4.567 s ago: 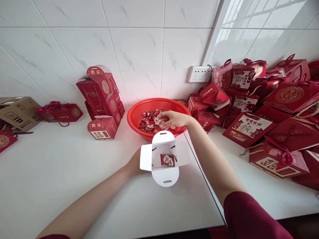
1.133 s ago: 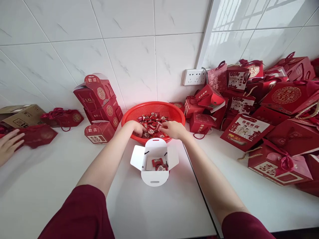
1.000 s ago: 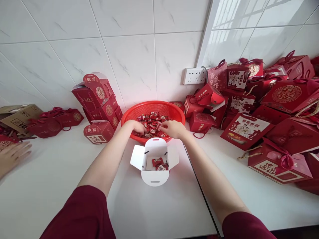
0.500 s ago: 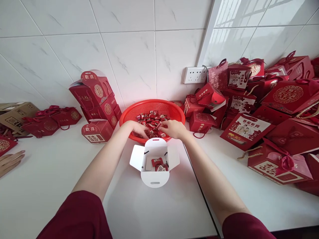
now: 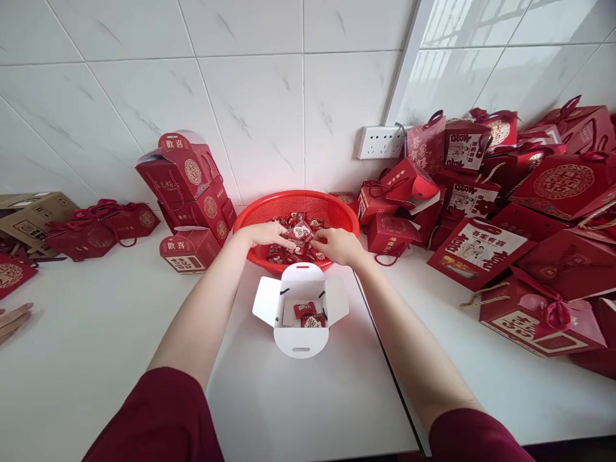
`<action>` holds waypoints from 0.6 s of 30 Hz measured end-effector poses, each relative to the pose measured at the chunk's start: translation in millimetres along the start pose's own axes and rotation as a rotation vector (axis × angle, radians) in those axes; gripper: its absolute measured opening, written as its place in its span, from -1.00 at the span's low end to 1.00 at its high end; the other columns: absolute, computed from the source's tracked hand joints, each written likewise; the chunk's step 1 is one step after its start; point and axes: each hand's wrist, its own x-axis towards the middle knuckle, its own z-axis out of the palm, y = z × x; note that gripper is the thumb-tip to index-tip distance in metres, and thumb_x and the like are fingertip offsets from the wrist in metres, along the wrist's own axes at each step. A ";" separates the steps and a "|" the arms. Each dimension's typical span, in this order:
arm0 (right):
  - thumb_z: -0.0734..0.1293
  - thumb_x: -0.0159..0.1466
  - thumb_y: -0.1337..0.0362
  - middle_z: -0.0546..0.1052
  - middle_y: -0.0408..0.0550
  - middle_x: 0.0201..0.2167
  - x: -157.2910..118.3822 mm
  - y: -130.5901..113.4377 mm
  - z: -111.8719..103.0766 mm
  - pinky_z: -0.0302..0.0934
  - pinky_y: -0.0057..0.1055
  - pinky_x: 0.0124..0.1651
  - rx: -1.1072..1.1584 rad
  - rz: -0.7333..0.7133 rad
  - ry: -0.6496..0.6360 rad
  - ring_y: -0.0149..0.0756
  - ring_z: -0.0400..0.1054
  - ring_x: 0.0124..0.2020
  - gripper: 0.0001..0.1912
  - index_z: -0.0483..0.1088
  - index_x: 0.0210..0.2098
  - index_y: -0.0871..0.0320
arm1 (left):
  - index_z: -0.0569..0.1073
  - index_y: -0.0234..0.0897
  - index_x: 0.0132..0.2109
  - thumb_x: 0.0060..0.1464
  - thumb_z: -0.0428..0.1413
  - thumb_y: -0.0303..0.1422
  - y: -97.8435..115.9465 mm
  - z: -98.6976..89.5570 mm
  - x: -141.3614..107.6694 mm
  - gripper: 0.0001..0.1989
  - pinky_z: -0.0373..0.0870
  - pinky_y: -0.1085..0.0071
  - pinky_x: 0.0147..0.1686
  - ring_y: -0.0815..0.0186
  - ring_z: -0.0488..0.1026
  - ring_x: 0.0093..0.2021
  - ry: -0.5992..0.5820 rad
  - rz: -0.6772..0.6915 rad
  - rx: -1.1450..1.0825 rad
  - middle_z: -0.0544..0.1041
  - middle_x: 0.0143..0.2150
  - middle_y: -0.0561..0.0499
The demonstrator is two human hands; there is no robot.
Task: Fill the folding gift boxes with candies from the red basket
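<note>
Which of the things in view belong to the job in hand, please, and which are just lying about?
Likely in use:
red plastic basket
wrapped sweets
open gift box

Apparently just lying about:
stacked red gift boxes
cardboard carton
heaped red gift boxes

A white socket strip sits against the tiled wall, a cardboard box far left.

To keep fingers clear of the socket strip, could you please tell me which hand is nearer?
Right. The right hand reaches into the basket, left of the socket strip; the left hand is there too, farther left.
</note>
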 end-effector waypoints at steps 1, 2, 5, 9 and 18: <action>0.20 0.31 0.05 0.60 -0.15 -0.29 0.1 0.2 0.5 0.01 -0.43 -0.38 0.002 0.000 0.002 -0.26 0.42 -0.27 -0.71 0.50 -0.32 0.00 | 0.64 -0.21 -0.20 -0.15 0.30 0.01 -0.2 -0.2 -0.9 -0.55 0.34 0.40 -0.11 0.25 0.50 -0.25 0.017 0.013 -0.025 0.64 -0.29 0.05; 0.20 0.31 0.05 0.60 -0.16 -0.29 0.1 0.3 0.9 0.01 -0.42 -0.38 0.002 0.000 0.003 -0.26 0.41 -0.27 -0.71 0.49 -0.32 0.00 | 0.65 -0.21 -0.20 -0.15 0.30 0.01 -0.5 -0.3 -1.7 -0.55 0.34 0.39 -0.10 0.24 0.51 -0.23 0.019 0.020 -0.051 0.64 -0.27 0.05; 0.20 0.31 0.05 0.60 -0.16 -0.29 -0.1 0.5 1.6 0.02 -0.42 -0.37 -0.002 0.001 0.008 -0.25 0.42 -0.26 -0.72 0.49 -0.32 0.00 | 0.65 -0.24 -0.22 -0.15 0.30 0.01 -1.8 -0.4 -3.2 -0.55 0.35 0.39 -0.08 0.22 0.53 -0.21 0.023 0.019 -0.095 0.65 -0.27 0.04; 0.20 0.32 0.06 0.60 -0.15 -0.29 -0.2 0.9 1.9 0.03 -0.42 -0.36 -0.013 0.003 0.008 -0.25 0.42 -0.26 -0.71 0.50 -0.32 0.00 | 0.66 -0.26 -0.26 -0.15 0.31 0.00 -4.0 -0.5 -3.0 -0.56 0.37 0.38 -0.09 0.21 0.53 -0.20 0.055 0.007 -0.082 0.65 -0.29 0.04; 0.19 0.34 0.05 0.61 -0.11 -0.25 -0.8 0.5 1.9 0.06 -0.42 -0.32 -0.040 0.006 -0.012 -0.23 0.42 -0.22 -0.69 0.52 -0.25 0.02 | 0.61 -0.21 -0.07 -0.02 0.26 -0.15 -9.7 3.2 5.2 -0.63 0.39 0.42 -0.05 0.22 0.53 -0.07 0.044 -0.054 0.074 0.64 -0.11 0.06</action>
